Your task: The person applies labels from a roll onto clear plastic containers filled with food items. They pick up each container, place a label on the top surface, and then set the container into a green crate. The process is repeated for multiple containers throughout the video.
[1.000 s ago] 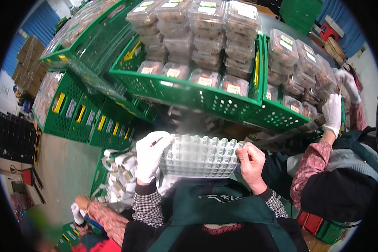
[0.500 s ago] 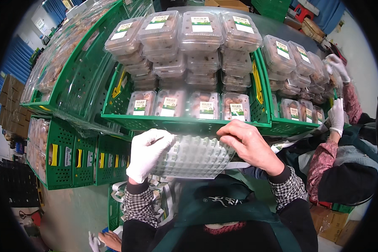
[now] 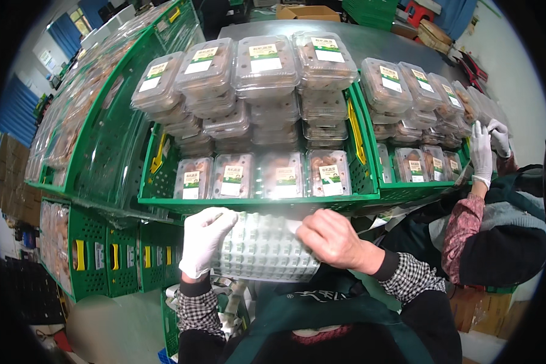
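Observation:
A sheet of small green-and-white labels (image 3: 267, 252) is stretched in front of my body, just below the near edge of a green crate. My left hand (image 3: 206, 242), in a white glove, grips its left edge. My bare right hand (image 3: 333, 239) has its fingers curled closed at the upper right edge, where a pale bit of the sheet shows at the fingertips. Whether a single label is lifted there I cannot make out. Beyond the sheet, clear lidded plastic boxes of brown produce (image 3: 267, 64), each with a label on its lid, stand stacked in the green crate (image 3: 261, 206).
Another crate of boxes (image 3: 424, 185) stands at the right, where a co-worker's gloved hands (image 3: 482, 148) reach over it. Stacked green crates with yellow handles (image 3: 91, 261) rise at the left. Behind the boxes lies a grey tabletop (image 3: 249, 29) with a cardboard box (image 3: 309, 12).
The view has shifted, so the crates sit lower. My right hand has closed its fingers at the sheet's edge and turned. The co-worker's hands have come together.

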{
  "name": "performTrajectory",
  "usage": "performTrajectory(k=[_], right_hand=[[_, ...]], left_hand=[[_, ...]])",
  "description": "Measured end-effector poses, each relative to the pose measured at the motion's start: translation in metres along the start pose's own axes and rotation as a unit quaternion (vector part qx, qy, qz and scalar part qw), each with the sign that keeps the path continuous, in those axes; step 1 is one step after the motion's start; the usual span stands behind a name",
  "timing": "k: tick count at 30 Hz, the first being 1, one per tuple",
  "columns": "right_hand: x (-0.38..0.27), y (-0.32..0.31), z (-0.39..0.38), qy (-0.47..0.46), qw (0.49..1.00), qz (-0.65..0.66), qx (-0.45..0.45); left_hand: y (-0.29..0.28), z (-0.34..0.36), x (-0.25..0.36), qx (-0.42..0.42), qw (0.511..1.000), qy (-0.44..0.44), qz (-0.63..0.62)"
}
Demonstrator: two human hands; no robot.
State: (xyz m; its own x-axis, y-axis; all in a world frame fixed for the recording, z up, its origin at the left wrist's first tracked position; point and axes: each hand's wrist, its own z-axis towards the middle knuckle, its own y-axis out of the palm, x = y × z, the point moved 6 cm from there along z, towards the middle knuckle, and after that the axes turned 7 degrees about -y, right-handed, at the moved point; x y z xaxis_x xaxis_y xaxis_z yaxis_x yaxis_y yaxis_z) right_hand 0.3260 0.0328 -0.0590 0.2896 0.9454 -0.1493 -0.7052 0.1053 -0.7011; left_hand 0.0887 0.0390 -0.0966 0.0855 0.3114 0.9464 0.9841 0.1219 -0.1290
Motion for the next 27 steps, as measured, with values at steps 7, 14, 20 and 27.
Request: performTrajectory(k=[7,14,20,27], right_hand=[[0.126,-0.004,-0.019,0.475,0.819,0.174,0.27],[0.21,0.071,-0.116,0.803,0.5,0.212,0.245],[0.221,0.093,-0.135,0.84,0.465,0.193,0.202],[0.239,0.087,-0.131,0.758,0.631,-0.11,-0.127]], left_hand=[[-0.087,0.014,0.019,0.174,0.984,0.047,0.009],[-0.182,0.034,0.007,0.266,0.95,0.116,-0.116],[-0.226,0.044,-0.003,0.294,0.936,0.131,-0.143],[-0.247,0.051,-0.015,0.284,0.939,0.106,-0.164]])
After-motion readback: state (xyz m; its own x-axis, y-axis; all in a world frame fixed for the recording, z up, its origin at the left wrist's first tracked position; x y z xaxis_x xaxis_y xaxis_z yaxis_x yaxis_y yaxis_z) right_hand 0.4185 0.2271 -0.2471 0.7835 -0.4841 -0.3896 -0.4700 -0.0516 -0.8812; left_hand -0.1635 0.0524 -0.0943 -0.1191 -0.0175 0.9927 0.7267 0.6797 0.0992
